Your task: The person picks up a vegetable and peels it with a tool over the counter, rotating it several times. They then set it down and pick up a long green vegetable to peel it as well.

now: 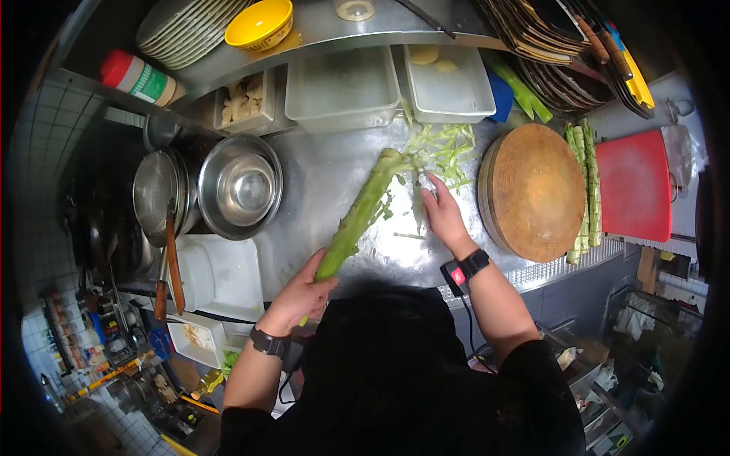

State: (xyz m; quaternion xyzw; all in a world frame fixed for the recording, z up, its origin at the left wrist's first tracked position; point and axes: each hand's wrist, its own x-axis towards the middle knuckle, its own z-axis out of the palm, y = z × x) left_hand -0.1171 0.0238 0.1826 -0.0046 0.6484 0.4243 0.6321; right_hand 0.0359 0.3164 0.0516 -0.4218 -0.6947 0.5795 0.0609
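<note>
- In the head view, we see our left hand [303,295] at the near edge of the desk [304,178], its grip clamped on the lower end of one green stalk [357,216].
- The stalk slants from that near edge up towards the desk's middle; we judge it is held by one end so that most of its length is exposed and steadied.
- Our right hand [447,216] is just right of the stalk's upper end, fingers bent; we cannot tell whether that grip is together on a thin tool or a strip.
- Loose peelings [452,148], too many to count, gather towards the far edge, probably because that is where the stalk's upper end points.
- Counting on: one round wooden block [534,190] by the right edge, likely set aside to leave the middle free; at least two further stalks [592,182] beyond it.
- Two clear tubs [342,120] line the far edge, and at least two metal bowls [247,190] sit nested by the left edge, presumably to save room.
</note>
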